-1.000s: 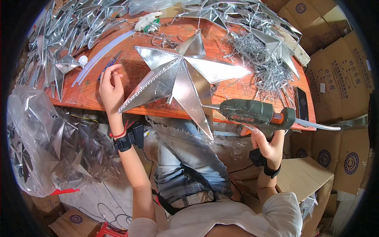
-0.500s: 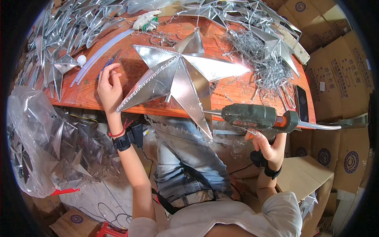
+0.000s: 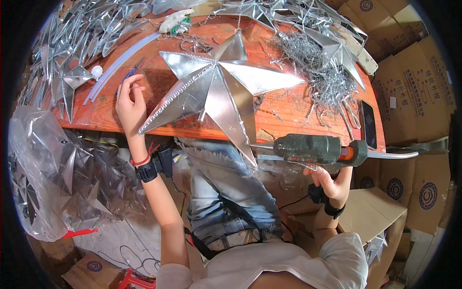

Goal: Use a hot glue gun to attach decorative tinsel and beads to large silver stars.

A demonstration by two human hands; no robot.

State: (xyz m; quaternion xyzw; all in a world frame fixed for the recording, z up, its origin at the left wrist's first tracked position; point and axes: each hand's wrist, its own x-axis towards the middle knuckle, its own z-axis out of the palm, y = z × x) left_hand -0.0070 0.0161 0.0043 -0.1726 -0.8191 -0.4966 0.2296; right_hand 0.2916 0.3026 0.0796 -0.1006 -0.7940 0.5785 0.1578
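Cluttered orange-red wooden workbench [image 3: 288,118] ringed by brown cardboard cartons [image 3: 414,82], with heaps of small foil stars [image 3: 72,43] along the far and left edges and a tangle of silver wire tinsel [image 3: 317,72] to the right.

Lying flat mid-bench — a large silver foil star [image 3: 216,91], one long point overhanging the near edge and aiming down toward the right hand's tool. Hot-glue gun [image 3: 310,148] being gripped from below by the right hand [image 3: 329,180], fingers closed around the handle, barrel running level left to right, nozzle nearly touching that overhanging tip. Long axis of the gun crossing the point almost at a right angle; right hand clearly the nearer one to the tip.

Left hand [image 3: 130,101] resting at the star's left side, beside the long lower-left point, fingers curled about something thin and blue — too small to name, grasp itself hard to judge.

Dark phone [image 3: 368,124] lying near the right edge. Clear plastic bag of stars [image 3: 53,178] hanging below the bench at left. Trigger finger hidden under the gun; nozzle contact with the foil not resolvable.
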